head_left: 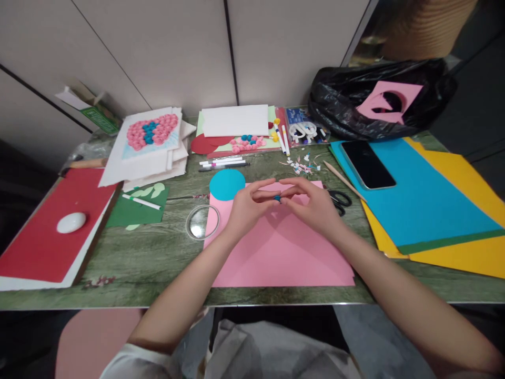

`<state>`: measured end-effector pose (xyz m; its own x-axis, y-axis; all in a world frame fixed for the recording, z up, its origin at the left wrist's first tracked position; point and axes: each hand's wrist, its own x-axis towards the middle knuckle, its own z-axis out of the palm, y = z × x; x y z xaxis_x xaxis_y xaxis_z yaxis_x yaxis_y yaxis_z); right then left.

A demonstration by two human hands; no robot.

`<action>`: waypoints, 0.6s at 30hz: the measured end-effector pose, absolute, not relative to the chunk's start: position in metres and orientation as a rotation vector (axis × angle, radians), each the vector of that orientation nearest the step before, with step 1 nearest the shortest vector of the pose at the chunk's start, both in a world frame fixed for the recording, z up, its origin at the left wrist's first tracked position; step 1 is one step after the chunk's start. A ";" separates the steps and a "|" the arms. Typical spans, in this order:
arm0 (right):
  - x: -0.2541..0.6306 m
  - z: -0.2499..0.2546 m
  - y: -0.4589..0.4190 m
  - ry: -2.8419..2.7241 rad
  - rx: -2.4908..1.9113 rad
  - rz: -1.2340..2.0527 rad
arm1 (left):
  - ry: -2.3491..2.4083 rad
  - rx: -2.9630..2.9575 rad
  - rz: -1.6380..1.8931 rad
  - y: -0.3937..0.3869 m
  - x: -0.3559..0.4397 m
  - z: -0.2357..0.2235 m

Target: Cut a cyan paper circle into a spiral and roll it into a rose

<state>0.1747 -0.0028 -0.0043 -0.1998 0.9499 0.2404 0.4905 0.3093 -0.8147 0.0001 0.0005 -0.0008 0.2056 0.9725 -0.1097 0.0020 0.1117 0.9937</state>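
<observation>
left hand (248, 206), right hand (314, 204): fingers (260, 185) pinched on small blue piece (278, 198) above pink paper (284, 252)

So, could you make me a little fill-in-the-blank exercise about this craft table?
1. The left hand and right hand hold a small blue piece above the ____ sheet.
2. The smartphone lies on a ____ sheet.
3. The scissors lie nearer the ____ hand.
4. The pink cut-out rests on a black plastic ____.

Missing words: pink; blue; right; bag.
</observation>
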 end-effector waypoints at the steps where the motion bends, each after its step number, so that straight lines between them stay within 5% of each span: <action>1: 0.175 -0.005 -0.003 -1.818 -1.287 0.771 | 1.105 1.215 0.975 0.001 0.000 -0.001; 18: 0.172 -0.011 -0.002 -1.662 -1.154 0.909 | 1.046 0.915 1.082 -0.001 0.007 -0.015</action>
<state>0.1717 -0.0016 -0.0105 -0.1688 0.9519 0.2555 0.2981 0.2964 -0.9074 0.0074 -0.0014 -0.0147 0.1317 0.9701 -0.2037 -0.2367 0.2303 0.9439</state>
